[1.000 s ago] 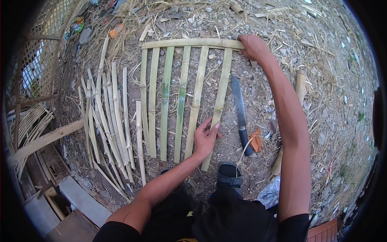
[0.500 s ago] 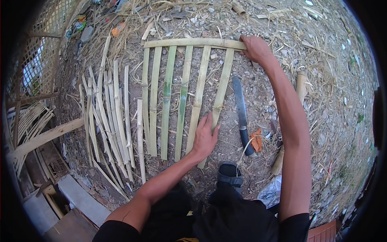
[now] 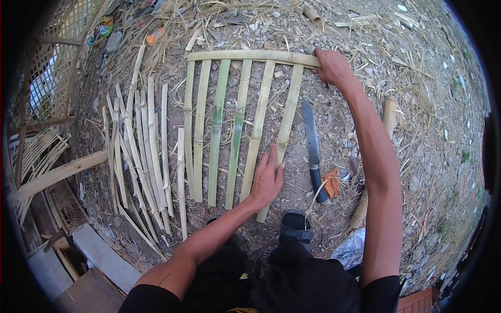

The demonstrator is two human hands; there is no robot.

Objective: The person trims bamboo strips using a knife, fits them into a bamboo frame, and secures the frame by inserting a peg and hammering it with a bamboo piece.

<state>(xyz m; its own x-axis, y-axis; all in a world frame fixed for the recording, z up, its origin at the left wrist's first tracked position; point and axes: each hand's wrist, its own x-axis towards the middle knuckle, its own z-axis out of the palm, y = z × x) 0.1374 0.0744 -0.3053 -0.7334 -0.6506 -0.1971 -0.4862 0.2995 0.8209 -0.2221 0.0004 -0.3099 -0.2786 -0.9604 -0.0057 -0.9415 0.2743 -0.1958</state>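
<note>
Several upright bamboo slats (image 3: 214, 141), some partly green, lie side by side on the ground beneath a bamboo crosspiece (image 3: 250, 55) that spans their far ends. At the crosspiece's right end my right hand (image 3: 333, 68) is closed, its fingers curled around the tip. My left hand (image 3: 266, 181) grips the lower part of the rightmost slat (image 3: 290, 112) between thumb and fingers. That slat slants, its near end sticking out below my hand. To the right of it lies a machete (image 3: 311, 141) with a dark handle, touching neither hand.
A pile of split bamboo sticks (image 3: 151, 141) lies left of the slats. Beyond it are a wooden beam (image 3: 62, 177) and a lattice panel (image 3: 65, 73). An orange scrap (image 3: 331, 182) sits by the machete handle; bamboo poles (image 3: 390, 116) and clear plastic (image 3: 350, 249) are farther right.
</note>
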